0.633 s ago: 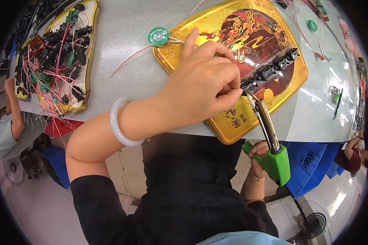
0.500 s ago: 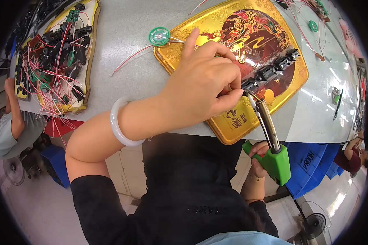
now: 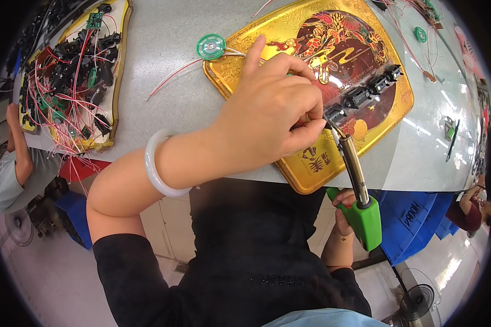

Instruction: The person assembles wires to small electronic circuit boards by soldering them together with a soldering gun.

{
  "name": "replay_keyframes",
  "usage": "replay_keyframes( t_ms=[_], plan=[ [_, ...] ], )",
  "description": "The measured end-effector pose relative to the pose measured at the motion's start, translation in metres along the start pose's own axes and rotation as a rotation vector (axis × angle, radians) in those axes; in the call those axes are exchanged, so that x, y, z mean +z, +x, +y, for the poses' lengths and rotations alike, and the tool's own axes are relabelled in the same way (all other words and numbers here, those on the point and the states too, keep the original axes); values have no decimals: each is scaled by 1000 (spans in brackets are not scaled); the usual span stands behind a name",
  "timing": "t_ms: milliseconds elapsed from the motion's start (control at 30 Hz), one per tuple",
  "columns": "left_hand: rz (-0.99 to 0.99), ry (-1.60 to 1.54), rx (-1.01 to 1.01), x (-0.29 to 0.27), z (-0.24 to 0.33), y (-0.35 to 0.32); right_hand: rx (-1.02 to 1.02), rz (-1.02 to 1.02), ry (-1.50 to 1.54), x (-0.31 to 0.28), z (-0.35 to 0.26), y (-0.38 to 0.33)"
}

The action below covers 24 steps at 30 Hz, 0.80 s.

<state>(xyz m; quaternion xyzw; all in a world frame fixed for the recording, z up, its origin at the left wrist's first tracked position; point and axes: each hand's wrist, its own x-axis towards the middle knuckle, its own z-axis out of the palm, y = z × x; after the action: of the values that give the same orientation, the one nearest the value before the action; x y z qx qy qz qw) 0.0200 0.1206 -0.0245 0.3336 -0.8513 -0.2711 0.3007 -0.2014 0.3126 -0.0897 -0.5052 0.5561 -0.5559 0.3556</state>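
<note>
My left hand (image 3: 278, 106) is over a gold tin lid (image 3: 240, 71), with thumb and forefinger pinched together and the little finger stretched out. Whatever the pinch holds is hidden by the fingers. Just beyond the fingertips, a row of small black plastic parts (image 3: 357, 98) lies across the lid. Below the table edge, my right hand (image 3: 343, 212) grips the green handle of a soldering gun (image 3: 364, 223). Its metal barrel points up, its tip close to the left fingertips and the nearest black part. A green round disc with wires (image 3: 210, 47) lies at the lid's upper left corner.
At the left, a yellow-edged tray (image 3: 117, 103) is heaped with black parts, green boards and red and white wires. Another green disc (image 3: 420, 34) with wires lies at the far right. Blue bins (image 3: 414, 223) stand below the table's right edge. Another person's arm (image 3: 17, 136) shows at left.
The soldering gun's handle has shifted slightly left and down, its tip still by my left fingertips. My left hand keeps its pinch in nearly the same place.
</note>
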Motion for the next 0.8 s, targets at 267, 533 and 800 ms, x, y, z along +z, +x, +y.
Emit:
replay_keyframes(
  t_ms=[267,533,800],
  plan=[
    [3,8,4,1,-1,1,-55,8,-247,2,8,-2],
    [7,9,-2,1,-2,1,-13,8,-191,-1,14,-6],
    [19,-10,11,1,0,2,-45,-17,-189,-1,5,-1]
  ],
)
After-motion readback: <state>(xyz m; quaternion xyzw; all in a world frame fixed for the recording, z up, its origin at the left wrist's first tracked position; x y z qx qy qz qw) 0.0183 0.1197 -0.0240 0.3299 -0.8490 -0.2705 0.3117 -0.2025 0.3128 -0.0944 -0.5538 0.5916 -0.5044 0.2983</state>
